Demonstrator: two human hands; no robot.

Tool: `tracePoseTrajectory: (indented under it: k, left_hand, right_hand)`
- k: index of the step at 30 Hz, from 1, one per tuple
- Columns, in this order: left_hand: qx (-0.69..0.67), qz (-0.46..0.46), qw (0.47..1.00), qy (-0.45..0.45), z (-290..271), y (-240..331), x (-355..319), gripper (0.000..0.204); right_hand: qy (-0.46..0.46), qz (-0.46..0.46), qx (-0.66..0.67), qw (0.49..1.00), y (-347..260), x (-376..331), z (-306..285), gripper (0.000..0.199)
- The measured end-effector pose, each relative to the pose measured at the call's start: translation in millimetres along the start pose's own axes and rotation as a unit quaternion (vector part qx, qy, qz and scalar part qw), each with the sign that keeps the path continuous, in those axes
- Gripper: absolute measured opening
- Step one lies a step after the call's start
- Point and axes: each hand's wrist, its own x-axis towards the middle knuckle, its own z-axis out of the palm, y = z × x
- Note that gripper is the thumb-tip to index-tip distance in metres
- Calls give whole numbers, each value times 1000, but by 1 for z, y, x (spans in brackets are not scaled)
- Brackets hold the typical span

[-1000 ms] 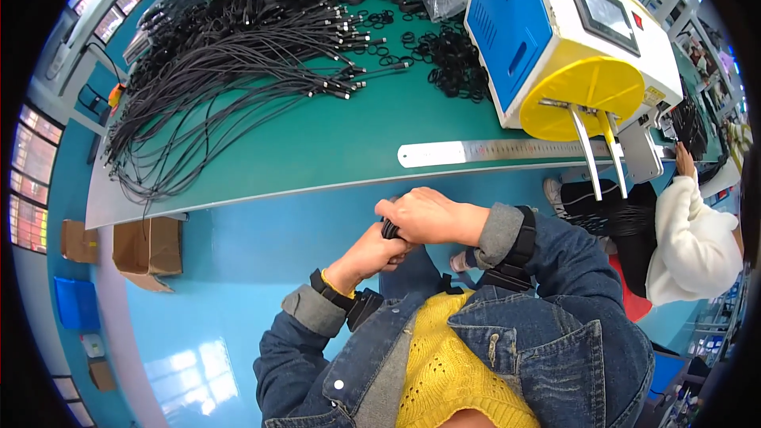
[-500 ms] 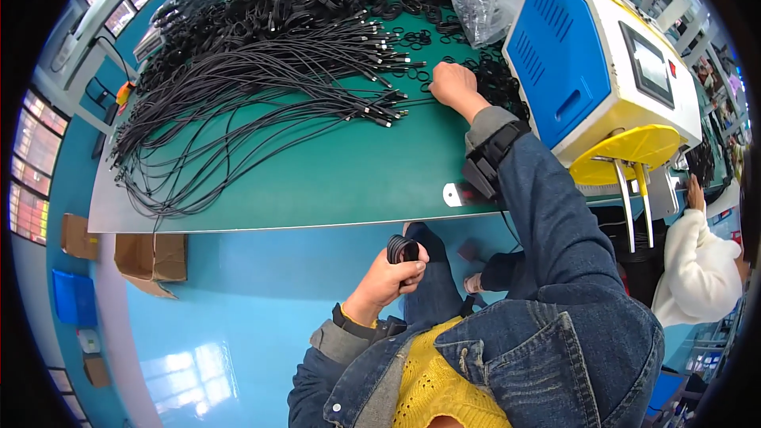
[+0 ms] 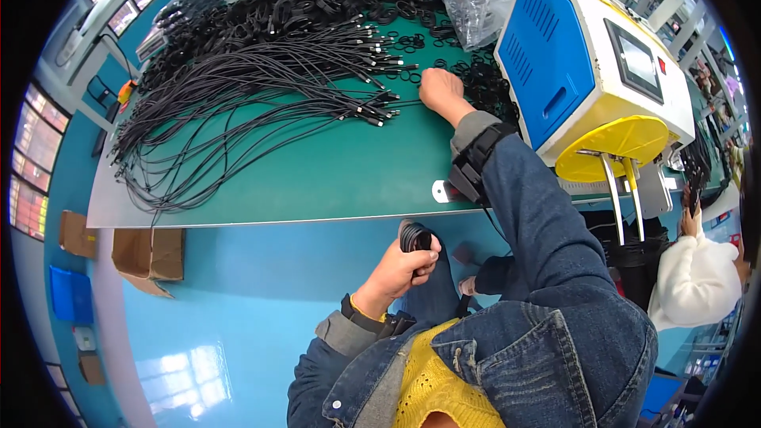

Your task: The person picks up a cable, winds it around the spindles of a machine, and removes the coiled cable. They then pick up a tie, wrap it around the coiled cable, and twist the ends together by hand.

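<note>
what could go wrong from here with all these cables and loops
The coiled black cable is in the left hand alone, out beyond the table; if that grip loosens, it could spring open or drop.

The small black loops lie heaped beside the right hand, so a brush might scatter them.

The long black cables overlap one another, so tugging one could drag others along.
</note>
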Motion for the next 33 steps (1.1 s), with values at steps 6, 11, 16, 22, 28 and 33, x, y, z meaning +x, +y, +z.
tracePoseTrajectory:
  k: [6,11,16,22,28,33]
  left_hand:
    - [1,11,999,35,-1,-4,-1,7]
    - [27,32,999,21,15,9,23,7]
    - [60,60,996,16,38,19,52,7]
    - [104,117,985,65,55,21,70,5]
    - [119,192,968,105,68,29,95,3]
    - [132,231,953,148,84,32,97,3]
  right_hand:
    - [154,56,114,980,35,-44,-6,19]
    - [122,54,187,973,53,-127,-27,16]
    - [98,53,255,961,82,-153,-39,16]
    - [153,49,324,932,74,-162,-52,17]
    - [155,31,304,939,90,-160,-30,21]
    - [17,89,626,775,73,-192,-59,18]
